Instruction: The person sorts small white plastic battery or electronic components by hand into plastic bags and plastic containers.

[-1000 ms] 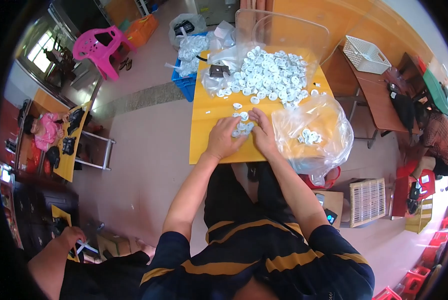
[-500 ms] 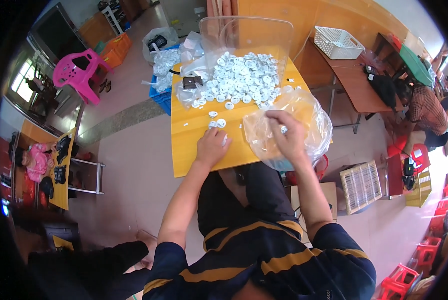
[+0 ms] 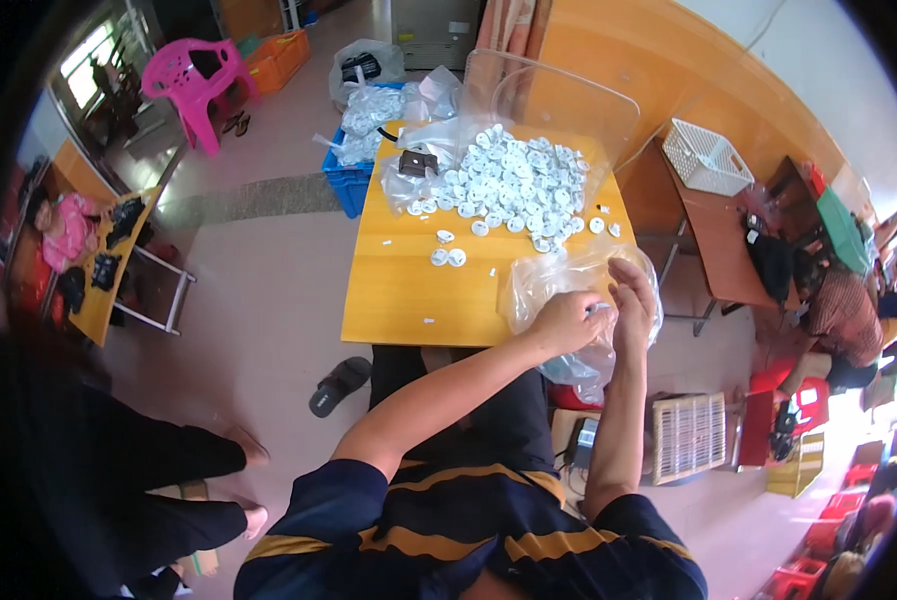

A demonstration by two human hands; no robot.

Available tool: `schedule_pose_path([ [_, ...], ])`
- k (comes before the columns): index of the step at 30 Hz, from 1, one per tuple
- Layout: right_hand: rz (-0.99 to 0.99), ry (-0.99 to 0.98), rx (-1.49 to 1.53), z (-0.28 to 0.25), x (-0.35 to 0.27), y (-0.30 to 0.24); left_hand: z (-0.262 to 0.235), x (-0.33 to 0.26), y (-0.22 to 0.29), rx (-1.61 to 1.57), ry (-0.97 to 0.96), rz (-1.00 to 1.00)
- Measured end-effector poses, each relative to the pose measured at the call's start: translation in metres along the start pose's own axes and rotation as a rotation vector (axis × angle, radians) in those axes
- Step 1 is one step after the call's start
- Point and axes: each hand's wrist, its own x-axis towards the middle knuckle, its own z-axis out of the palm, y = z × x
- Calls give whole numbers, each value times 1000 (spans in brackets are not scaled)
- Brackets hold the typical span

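Observation:
Across the yellow table my left hand (image 3: 567,322) reaches to the right, its fingers closed on a small white piece (image 3: 595,308), mostly hidden by the fingertips. Close beside it, my right hand (image 3: 633,296) is raised with its fingers stretched upward and apart. Both hands are over a clear plastic bag (image 3: 531,284) that hangs off the table's front right corner. A big heap of round white plastic pieces (image 3: 517,180) spills from a clear plastic bin (image 3: 609,108) lying toward the back. Several loose round pieces (image 3: 457,257) lie left of the bag.
The yellow table (image 3: 389,300) carries a small dark brown box (image 3: 419,163) at its back left. A blue crate (image 3: 345,186) with plastic bags stands beyond. To the right are a brown table (image 3: 714,215) with a white basket (image 3: 709,160) and a wicker rack (image 3: 689,437). A black slipper (image 3: 341,386) lies on the floor.
My left hand has moved from the table's front middle rightward to my right hand. The right hand's fingers have spread. The view has shifted, and the slipper has come into sight.

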Motion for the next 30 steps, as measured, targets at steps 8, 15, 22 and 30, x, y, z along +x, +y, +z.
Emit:
schedule_pose_path([
  [8,-212,-20,-412,-31,19,20,11,21,-19,727,40,10],
  [15,-401,-98,-920,-37,20,27,-47,7,-49,776,28,100],
  [22,-171,-50,-726,-34,15,60,-145,-7,-109,724,483,105],
  [30,-166,35,-392,-39,17,72,-141,5,-154,830,287,11],
])
